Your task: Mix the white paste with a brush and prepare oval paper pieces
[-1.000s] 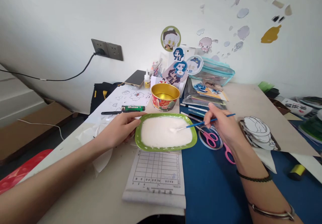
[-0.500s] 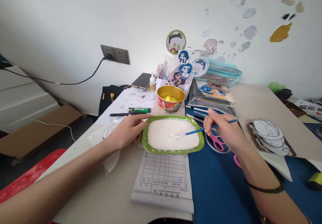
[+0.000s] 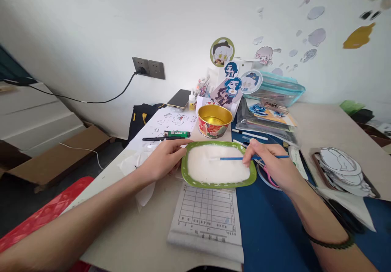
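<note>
A shallow green tray [image 3: 184, 177] holds a smooth white layer [image 3: 218, 170] that looks like thick liquid or paste. My left hand [image 3: 166, 158] grips the tray's left rim with its thumb; some of its fingers are hidden. Over the tray's right edge, my right hand [image 3: 270, 160] pinches a thin blue paintbrush [image 3: 233, 158]. The brush lies almost level, its pale tip at or just over the white surface near the middle. Under the tray's near side is a printed form pad [image 3: 207, 219]. Behind the tray stands a gold-lined, flower-patterned tin [image 3: 214, 129].
Pink-handled scissors [image 3: 270, 178] lie partly hidden beneath my right hand. At right, paper cutouts [image 3: 340, 162] are stacked in a brown tray. A green marker [image 3: 177, 134], a small glue bottle [image 3: 192, 101] and a phone [image 3: 179, 99] sit at the back left.
The brush tip has moved left and farther back across the white layer, and the brush is now nearly level. My left hand stays on the rim. The view has turned slightly left.
</note>
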### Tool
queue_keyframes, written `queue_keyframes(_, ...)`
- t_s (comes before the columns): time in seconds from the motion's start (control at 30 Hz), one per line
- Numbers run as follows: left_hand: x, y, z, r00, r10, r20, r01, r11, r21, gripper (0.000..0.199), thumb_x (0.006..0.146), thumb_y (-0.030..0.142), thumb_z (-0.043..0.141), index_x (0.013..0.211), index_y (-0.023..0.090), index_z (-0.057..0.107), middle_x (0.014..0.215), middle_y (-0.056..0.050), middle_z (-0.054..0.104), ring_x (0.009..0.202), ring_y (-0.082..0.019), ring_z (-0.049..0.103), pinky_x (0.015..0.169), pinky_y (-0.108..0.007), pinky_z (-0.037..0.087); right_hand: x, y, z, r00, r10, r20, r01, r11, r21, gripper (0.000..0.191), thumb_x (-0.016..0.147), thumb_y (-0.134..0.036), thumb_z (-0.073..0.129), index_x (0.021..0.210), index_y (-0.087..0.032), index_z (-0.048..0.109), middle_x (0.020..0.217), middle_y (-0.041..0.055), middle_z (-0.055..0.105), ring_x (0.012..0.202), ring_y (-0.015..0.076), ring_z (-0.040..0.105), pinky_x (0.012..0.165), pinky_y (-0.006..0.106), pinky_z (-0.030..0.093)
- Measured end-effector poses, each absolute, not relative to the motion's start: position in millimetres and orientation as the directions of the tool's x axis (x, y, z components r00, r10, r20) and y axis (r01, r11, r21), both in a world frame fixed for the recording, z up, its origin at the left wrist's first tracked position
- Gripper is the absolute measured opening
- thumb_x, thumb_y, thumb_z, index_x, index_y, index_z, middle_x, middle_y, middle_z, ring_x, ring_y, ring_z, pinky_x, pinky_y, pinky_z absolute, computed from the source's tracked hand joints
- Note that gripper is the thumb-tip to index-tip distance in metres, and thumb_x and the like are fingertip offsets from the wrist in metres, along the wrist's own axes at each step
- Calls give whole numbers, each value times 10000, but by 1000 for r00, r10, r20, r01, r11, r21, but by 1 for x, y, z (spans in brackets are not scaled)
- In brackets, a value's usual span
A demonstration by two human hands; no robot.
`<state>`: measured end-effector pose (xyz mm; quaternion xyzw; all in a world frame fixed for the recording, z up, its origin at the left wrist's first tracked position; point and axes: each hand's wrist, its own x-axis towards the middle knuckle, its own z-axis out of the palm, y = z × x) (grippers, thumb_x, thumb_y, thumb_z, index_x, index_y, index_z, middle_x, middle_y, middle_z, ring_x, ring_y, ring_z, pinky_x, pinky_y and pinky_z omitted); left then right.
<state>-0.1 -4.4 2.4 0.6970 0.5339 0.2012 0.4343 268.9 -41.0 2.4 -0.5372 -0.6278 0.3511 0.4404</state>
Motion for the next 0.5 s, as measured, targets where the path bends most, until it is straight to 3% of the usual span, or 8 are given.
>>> queue_keyframes(0.1, 0, -4, 2, 353, 916, -190, 572, -51, 819, 474, 836, 244, 403, 1284, 121, 497, 423, 90, 405, 361, -87, 392, 390, -203, 355, 268, -41, 1, 32, 984, 174, 348, 152, -925, 518, 853, -539, 463, 484, -215, 629, 502, 10, 591, 542, 136, 549, 627, 268, 426)
queue_keyframes(0.17, 0, -5, 2, 365, 909, -203, 571, -46, 820, 471, 837, 237, 402, 1284, 124, 497, 429, 90, 406, 366, -85, 399, 390, -200, 361, 267, -41, 0, 74, 978, 196, 387, 152, -909, 476, 851, -532, 473, 545, -221, 663, 566, 14, 634, 595, 148, 574, 669, 273, 435)
queue_keyframes(0.27, 0, -5, 2, 363, 911, -195, 561, -47, 826, 464, 839, 232, 401, 1282, 136, 502, 428, 89, 405, 362, -83, 400, 384, -196, 359, 263, -41, 0, -56, 976, 213, 408, 217, -887, 487, 864, -528, 451, 547, -224, 662, 594, 20, 642, 649, 162, 585, 723, 286, 435)
queue_keyframes(0.4, -1, -5, 0, 374, 906, -199, 558, -48, 828, 459, 846, 239, 403, 1281, 134, 503, 435, 82, 419, 367, -83, 407, 378, -192, 353, 259, -43, 0, 58, 965, 257, 400, 213, -891, 493, 872, -510, 449, 520, -224, 642, 555, 15, 619, 598, 149, 566, 665, 276, 435)
queue_keyframes(0.5, -2, -4, -3, 378, 904, -199, 536, -38, 844, 450, 859, 248, 392, 1281, 141, 502, 437, 80, 420, 372, -83, 411, 377, -190, 351, 257, -44, 0, -33, 962, 272, 428, 259, -866, 464, 883, -490, 443, 569, -228, 663, 620, 14, 643, 671, 148, 582, 720, 268, 424)
